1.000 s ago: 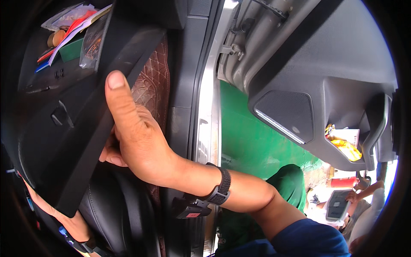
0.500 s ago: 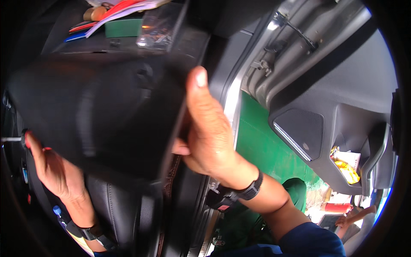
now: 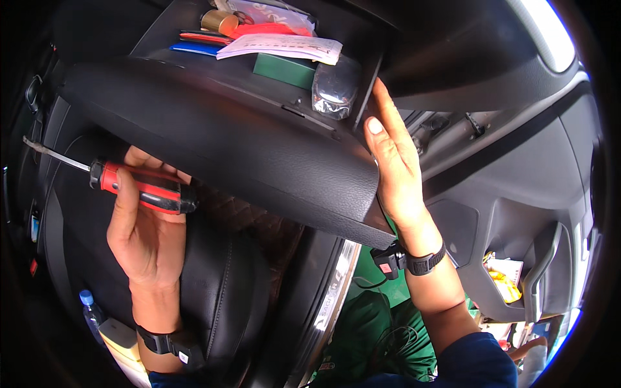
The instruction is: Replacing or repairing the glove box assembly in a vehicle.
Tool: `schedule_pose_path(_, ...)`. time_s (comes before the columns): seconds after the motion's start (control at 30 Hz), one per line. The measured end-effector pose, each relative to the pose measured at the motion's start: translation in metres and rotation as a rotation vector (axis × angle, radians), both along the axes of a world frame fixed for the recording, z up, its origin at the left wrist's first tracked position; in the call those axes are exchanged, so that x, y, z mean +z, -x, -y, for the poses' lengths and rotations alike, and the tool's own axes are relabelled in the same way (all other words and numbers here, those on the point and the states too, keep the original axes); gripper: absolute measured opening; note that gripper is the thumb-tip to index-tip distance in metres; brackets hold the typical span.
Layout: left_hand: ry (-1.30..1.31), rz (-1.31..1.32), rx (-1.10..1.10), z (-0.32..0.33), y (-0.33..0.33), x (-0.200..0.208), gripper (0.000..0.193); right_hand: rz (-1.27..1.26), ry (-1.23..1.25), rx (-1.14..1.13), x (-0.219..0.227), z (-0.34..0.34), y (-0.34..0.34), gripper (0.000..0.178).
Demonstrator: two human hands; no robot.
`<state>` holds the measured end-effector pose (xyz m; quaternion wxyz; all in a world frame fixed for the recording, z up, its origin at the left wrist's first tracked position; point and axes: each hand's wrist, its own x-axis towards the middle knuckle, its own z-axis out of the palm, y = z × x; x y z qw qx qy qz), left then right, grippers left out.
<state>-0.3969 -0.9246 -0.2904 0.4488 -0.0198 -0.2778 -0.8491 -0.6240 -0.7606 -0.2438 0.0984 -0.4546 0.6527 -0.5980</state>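
Observation:
A black glove box (image 3: 259, 152) hangs open in front of me, its textured front panel toward me. My left hand (image 3: 152, 239) holds a screwdriver (image 3: 145, 189) with a red and black handle below the panel's left half. The thumb lies along the handle, and the metal shank points left. Parts of the other fingers are hidden behind the handle. My right hand (image 3: 400, 171) lies against the right side of the glove box, thumb and forefinger stretched upward. Its remaining fingers are mostly hidden.
Inside the glove box are papers (image 3: 281, 46), a green box (image 3: 284, 70), a clear plastic bag (image 3: 336, 87) and a gold-coloured cylinder (image 3: 220, 22). A black seat (image 3: 213, 291) is below. The car door (image 3: 517, 187) stands open at right. A blue-capped bottle (image 3: 90, 307) is lower left.
The glove box appears farther right and more tilted, with its contents in fuller view. My left hand with the screwdriver has come right, into clearer sight. My right hand has shifted right along with the box's side.

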Motion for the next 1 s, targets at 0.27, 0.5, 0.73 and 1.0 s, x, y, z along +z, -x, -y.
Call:
schedule_pose_path(0.27,-0.119,0.079,0.066,-0.005,0.0,0.0,0.029,-0.228,-0.114,-0.007,0.0,0.0,0.015,0.064)
schedule_pose_path(0.5,-0.102,0.098,0.045,-0.006,-0.003,-0.002,0.029,-0.256,-0.153,-0.042,0.001,-0.001,0.016,0.063)
schedule_pose_path(0.73,-0.167,0.085,0.048,0.005,-0.009,-0.008,0.03,-0.157,-0.096,0.099,-0.008,-0.008,0.022,0.069)
schedule_pose_path(1.0,-0.114,-0.019,-0.053,0.007,-0.009,-0.006,0.027,-0.308,0.029,-0.04,-0.031,-0.007,0.007,0.066)
